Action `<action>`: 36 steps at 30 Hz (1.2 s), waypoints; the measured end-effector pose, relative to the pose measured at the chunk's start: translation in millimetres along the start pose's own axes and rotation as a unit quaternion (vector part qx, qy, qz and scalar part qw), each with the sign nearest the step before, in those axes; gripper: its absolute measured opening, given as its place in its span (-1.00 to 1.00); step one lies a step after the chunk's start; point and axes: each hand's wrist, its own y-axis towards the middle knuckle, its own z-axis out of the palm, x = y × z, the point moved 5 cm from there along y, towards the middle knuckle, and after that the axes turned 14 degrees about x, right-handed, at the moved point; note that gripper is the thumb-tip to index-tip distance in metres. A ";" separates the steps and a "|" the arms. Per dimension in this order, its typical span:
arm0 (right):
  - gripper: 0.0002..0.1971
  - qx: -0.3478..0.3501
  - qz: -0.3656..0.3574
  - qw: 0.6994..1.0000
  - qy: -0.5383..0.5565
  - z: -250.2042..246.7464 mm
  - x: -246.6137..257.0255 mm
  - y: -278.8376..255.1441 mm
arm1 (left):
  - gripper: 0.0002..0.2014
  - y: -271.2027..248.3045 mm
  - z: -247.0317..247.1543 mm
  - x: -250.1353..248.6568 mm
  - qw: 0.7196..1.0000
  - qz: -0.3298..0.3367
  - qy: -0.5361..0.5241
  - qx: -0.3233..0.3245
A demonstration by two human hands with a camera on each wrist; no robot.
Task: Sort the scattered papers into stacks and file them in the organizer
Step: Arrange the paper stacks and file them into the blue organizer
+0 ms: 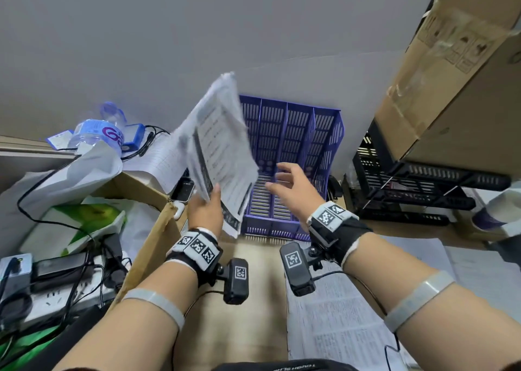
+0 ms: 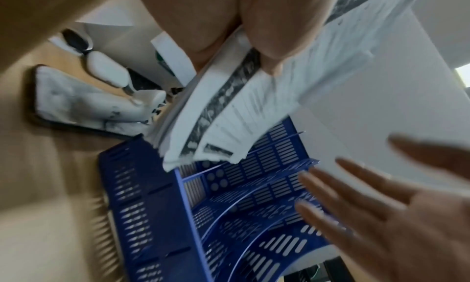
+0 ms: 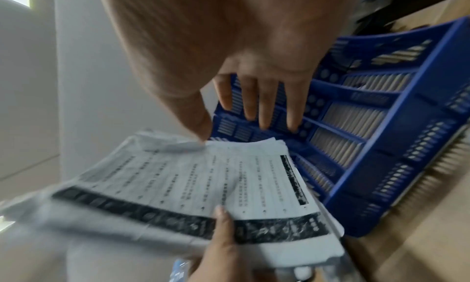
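Note:
My left hand (image 1: pixel 207 207) pinches a thick stack of printed papers (image 1: pixel 218 148) by its lower edge and holds it up, tilted, over the left side of the blue slotted organizer (image 1: pixel 293 133). In the left wrist view the thumb (image 2: pixel 274 45) presses on the stack (image 2: pixel 229 109) above the organizer (image 2: pixel 157 216). My right hand (image 1: pixel 293 190) hovers open with spread fingers just right of the stack, over the organizer's slots. The right wrist view shows those fingers (image 3: pixel 269 105) in front of the organizer (image 3: pixel 381 125), with the stack (image 3: pixel 190 185) below them.
More printed sheets (image 1: pixel 338 314) lie on the wooden desk at the lower right. A cardboard box (image 1: pixel 146 229), a water bottle (image 1: pixel 98 136), cables and a power strip (image 1: pixel 56 297) crowd the left. Black trays (image 1: pixel 423 184) and a big carton (image 1: pixel 451 74) stand right.

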 end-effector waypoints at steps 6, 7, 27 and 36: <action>0.03 0.139 -0.035 0.989 0.047 27.6 53.0 12.4 | -0.78 8.3 10.8 -26.7 0.992 0.114 0.042 -0.015; 0.08 0.146 -0.043 0.988 0.031 29.1 61.5 15.5 | -0.81 6.3 14.4 -32.3 0.988 0.137 0.074 -0.003; -0.57 0.039 -0.085 0.984 -0.153 3.7 112.2 59.5 | -0.58 74.4 62.4 2.2 0.934 -0.054 0.324 0.140; -0.69 0.066 0.021 0.998 0.006 -15.7 35.2 30.7 | -0.48 75.9 54.8 54.3 0.975 -0.156 0.124 0.098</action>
